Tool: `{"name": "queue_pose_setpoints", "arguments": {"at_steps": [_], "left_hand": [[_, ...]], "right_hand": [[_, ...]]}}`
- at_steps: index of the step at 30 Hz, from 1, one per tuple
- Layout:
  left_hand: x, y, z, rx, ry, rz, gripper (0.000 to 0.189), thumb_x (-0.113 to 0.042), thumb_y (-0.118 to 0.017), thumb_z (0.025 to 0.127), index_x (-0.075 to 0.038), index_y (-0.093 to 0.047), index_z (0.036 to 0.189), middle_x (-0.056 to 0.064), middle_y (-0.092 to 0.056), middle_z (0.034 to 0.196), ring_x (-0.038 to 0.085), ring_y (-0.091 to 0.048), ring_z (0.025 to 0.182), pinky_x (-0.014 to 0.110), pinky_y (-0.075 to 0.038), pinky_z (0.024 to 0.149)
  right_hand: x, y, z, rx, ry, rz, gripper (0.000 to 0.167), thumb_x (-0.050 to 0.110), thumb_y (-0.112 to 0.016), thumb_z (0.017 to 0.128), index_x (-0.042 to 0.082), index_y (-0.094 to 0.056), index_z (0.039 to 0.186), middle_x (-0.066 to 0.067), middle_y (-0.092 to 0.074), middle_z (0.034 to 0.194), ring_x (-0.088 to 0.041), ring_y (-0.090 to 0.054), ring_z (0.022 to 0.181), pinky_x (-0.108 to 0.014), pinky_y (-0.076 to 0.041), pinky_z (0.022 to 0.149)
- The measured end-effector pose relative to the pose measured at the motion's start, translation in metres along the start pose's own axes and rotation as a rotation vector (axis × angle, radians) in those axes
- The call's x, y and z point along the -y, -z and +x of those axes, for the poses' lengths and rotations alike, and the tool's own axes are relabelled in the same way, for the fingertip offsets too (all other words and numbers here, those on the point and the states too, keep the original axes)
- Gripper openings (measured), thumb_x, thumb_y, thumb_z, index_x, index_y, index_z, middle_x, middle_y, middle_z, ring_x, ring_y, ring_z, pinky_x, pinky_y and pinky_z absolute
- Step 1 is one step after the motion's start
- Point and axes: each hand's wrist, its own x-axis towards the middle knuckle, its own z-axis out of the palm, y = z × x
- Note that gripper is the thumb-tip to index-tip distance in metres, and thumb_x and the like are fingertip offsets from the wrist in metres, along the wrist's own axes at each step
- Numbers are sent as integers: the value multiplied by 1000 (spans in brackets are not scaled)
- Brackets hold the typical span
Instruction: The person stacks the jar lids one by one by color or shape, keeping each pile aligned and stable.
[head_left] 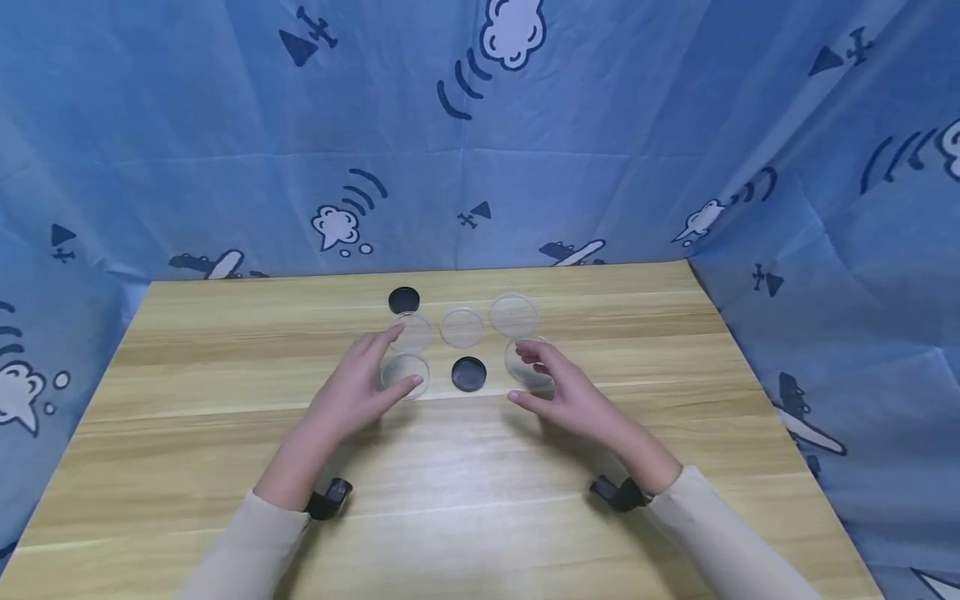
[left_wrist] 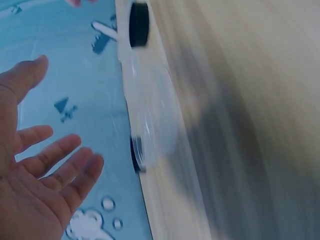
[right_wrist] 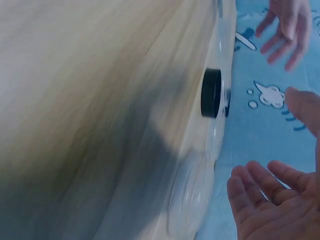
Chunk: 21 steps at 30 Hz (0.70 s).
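My left hand [head_left: 356, 387] is held over the left side of the group, fingers spread and nothing in its grasp. Beneath it lie a clear round container [head_left: 397, 367] and, just behind, another clear round piece [head_left: 420, 335]. On the other side, my right hand [head_left: 562, 392] hovers with fingers relaxed and apart, partly covering a clear round container [head_left: 517, 364]. A black round lid [head_left: 468, 374] lies on the table between the hands. In the right wrist view, the clear container [right_wrist: 190, 195] sits below the right fingers [right_wrist: 250, 195], a gap between them.
A second black lid [head_left: 404, 300] lies near the table's back edge. Two more clear round pieces, a smaller one [head_left: 462, 327] and a larger one [head_left: 513, 314], lie behind the middle black lid. The wooden table [head_left: 225, 375] meets a blue patterned cloth [head_left: 420, 208] at the back.
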Motion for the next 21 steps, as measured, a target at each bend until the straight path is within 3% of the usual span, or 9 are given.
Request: {"name": "queue_pose_setpoints", "arguments": {"at_steps": [5,10,16,21], "left_hand": [[-16,-18,17,35,-61,-60,75,-27,-77,95,-7,-42,158,20,-57,149,38,-60,131,52,-55,108],[-30,-37,32,106,-52,-25,71,-17,-79,93,-4,-46,155,21,-60,141,34,-66,113,49,-58,101],[-42,-55,42,176,3,25,70,-13,-80,91,-3,-48,153,23,-57,145,38,-59,133,50,-53,113],[-48,-66,46,210,60,45,73,-15,-80,91,-2,-46,154,26,-54,145,39,-56,134,51,-52,113]], "right_hand": [[4,-11,16,23,6,20,68,17,-79,93,-3,-46,149,-23,-57,144,-36,-59,132,-50,-52,114],[7,-21,29,64,-15,15,66,19,-78,95,-4,-48,148,-23,-57,144,-38,-62,129,-50,-53,113],[7,-31,38,114,-44,-15,63,20,-76,96,-5,-48,147,-24,-57,145,-38,-65,127,-50,-54,111],[7,-34,40,123,-46,-45,61,17,-76,96,-8,-49,145,-25,-62,135,-35,-67,120,-47,-58,105]]}}
